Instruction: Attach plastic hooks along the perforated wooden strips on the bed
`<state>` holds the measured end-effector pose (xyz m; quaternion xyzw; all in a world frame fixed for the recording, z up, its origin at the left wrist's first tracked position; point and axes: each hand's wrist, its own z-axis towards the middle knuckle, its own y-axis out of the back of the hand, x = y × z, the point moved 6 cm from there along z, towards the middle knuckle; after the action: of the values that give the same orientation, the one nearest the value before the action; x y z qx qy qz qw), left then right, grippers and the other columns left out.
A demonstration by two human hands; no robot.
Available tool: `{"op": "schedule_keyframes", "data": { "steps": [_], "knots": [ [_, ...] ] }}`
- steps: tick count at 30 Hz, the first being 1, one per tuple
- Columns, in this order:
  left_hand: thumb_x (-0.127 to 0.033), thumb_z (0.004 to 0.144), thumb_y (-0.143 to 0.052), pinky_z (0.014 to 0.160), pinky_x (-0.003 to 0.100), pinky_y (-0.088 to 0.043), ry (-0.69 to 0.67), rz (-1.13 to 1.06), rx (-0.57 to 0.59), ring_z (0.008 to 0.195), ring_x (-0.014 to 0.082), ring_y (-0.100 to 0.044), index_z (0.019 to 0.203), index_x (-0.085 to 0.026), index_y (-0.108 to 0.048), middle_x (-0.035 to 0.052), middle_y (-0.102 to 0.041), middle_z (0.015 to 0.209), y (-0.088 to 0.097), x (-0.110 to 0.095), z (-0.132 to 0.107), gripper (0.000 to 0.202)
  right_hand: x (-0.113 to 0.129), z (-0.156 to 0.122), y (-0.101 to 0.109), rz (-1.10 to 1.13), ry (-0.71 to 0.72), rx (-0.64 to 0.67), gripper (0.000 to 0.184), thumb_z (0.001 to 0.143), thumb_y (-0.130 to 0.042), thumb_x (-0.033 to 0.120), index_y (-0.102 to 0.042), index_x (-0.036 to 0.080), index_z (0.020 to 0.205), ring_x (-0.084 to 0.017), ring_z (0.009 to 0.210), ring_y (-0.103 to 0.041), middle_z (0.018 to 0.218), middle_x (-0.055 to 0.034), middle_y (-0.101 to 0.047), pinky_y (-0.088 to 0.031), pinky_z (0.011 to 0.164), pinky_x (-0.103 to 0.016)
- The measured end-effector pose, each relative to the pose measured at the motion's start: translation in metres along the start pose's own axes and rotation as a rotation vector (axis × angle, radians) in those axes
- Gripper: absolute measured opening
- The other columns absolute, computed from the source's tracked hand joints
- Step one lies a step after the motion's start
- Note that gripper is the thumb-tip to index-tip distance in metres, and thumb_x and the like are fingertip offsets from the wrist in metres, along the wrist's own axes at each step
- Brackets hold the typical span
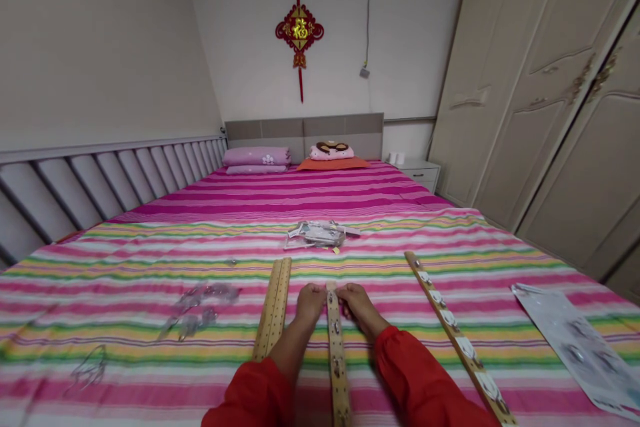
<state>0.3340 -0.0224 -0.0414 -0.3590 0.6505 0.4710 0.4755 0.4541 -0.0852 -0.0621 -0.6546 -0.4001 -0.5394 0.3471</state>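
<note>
A narrow wooden strip [337, 347] with small metal pieces along it lies lengthwise on the striped cloth before me. At its far end my left hand [311, 302] pinches the left edge. My right hand [357, 305] is closed at the right edge, opposite the left. Between the fingertips a small shiny metal piece [331, 297] sits on the strip; its exact kind is too small to make out. Just left of my left forearm lie two bare wooden strips [274, 307] with rows of small holes, side by side.
To the right lies a longer wooden strip [450, 323] bearing white cards with metal pieces. Beyond it is a clear plastic package [580, 343]. Small plastic bags [205, 300] and a thin wire tangle [90, 368] are at left. More packets [320, 233] lie ahead on the bed.
</note>
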Motion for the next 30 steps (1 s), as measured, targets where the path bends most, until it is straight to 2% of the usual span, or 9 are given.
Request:
{"op": "schedule_keyframes", "data": {
  "steps": [5,9,24,30],
  "knots": [
    [-0.024,0.061,-0.059,0.049,0.022,-0.035,-0.01,0.061,-0.016,0.051,0.0131,-0.051,0.048,-0.019,-0.048,-0.003,-0.05,0.044,-0.001,0.003,0.002,0.018,0.001,-0.001,0.0,0.023,0.029,-0.029,0.028,0.07,-0.058,0.034,-0.042,0.022,0.05,-0.006,0.022,-0.031,0.025,0.011,-0.036,-0.021,0.029,-0.02],
    [-0.023,0.062,-0.059,0.049,0.023,-0.034,-0.009,0.098,-0.032,0.051,0.014,-0.052,0.048,-0.019,-0.048,-0.0023,-0.051,0.044,-0.002,0.006,0.005,0.017,0.0,-0.002,0.0,0.033,0.054,-0.055,0.023,0.065,-0.055,0.034,-0.04,0.023,0.05,-0.006,0.022,-0.031,0.025,0.0112,-0.036,-0.02,0.029,-0.02],
    [-0.023,0.062,-0.058,0.052,0.025,-0.035,0.008,0.144,-0.028,0.052,0.016,-0.052,0.046,-0.02,-0.048,-0.001,-0.05,0.044,-0.007,0.016,0.009,0.019,-0.007,0.001,0.004,-0.019,0.089,-0.141,0.021,0.062,-0.057,0.031,-0.039,0.025,0.052,-0.009,0.023,-0.036,0.025,0.0105,-0.039,-0.023,0.031,-0.021],
    [-0.028,0.063,-0.058,0.05,0.025,-0.034,-0.014,0.112,0.011,0.052,0.0162,-0.051,0.045,-0.02,-0.047,-0.0016,-0.046,0.041,-0.008,0.012,0.005,0.022,-0.004,-0.002,0.003,0.009,0.088,-0.164,0.029,0.061,-0.063,0.036,-0.038,0.024,0.051,-0.008,0.024,-0.036,0.026,0.0107,-0.038,-0.022,0.031,-0.021]
  ]
}}
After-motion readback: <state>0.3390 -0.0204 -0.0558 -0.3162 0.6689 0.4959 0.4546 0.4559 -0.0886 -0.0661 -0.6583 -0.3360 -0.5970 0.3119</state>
